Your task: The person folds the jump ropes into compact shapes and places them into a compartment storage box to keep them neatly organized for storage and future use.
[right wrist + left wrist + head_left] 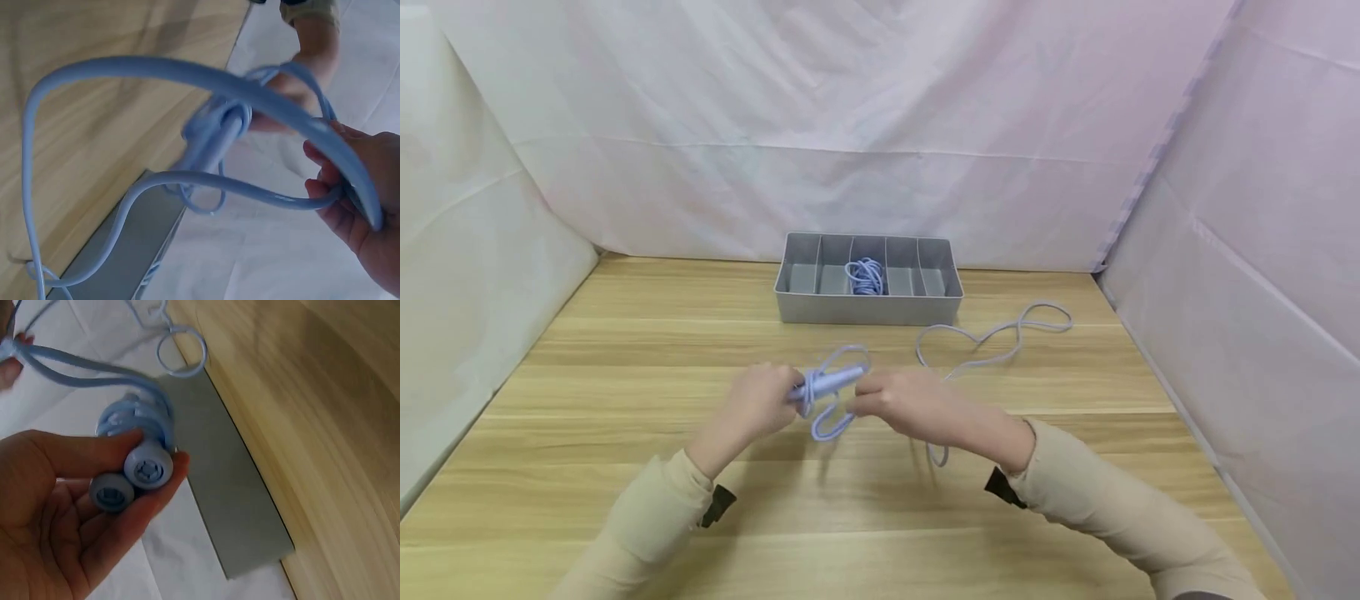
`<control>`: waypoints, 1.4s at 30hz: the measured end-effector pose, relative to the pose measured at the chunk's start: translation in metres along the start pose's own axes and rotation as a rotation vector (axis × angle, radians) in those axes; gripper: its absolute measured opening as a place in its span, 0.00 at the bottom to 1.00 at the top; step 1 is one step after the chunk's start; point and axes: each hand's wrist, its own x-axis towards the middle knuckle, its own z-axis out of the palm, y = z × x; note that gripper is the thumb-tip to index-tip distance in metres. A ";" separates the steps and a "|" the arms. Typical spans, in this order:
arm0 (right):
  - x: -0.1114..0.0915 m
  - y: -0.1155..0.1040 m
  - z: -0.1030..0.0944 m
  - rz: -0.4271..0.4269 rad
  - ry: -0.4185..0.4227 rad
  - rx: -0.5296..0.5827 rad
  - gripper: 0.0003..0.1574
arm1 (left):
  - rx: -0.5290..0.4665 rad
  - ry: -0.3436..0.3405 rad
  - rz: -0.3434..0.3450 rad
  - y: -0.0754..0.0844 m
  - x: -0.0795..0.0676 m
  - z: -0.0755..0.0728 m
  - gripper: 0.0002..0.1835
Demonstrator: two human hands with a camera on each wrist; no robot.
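"Holding what, was the left hand (760, 398)?"

"Two pale-blue handles (149, 465), side by side. Its grip was closed on them, thumb on one side and fingers on the other, their round ends facing the wrist camera."

"Where were they, then?"

"Up off the worktop (850, 533), in front of the grey tray (865, 312). In the head view they tilted, their far end towards the right hand (902, 404)."

"And the right grip?"

"Closed too, fingers curled on the blue cord (125, 64). Two strands ran into it, one arching wide across the right wrist view, the other curving below."

"Was any cord on the handles themselves?"

"Yes, several turns wrapped round them, just beside the left hand; a slack loop hung between the two hands."

"And the rest of it?"

"A long, slack stretch lay on the worktop to the right, its far bend out past the tray's right end. I couldn't tell how it passed behind the right hand."

"What was in the tray?"

"Of its five compartments, the middle one held a blue cord bundle (867, 277). White cloth (850, 108) hung behind."
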 end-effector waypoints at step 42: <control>-0.013 0.003 0.066 0.535 0.179 0.611 0.10 | -0.554 0.691 0.163 0.016 -0.012 0.024 0.15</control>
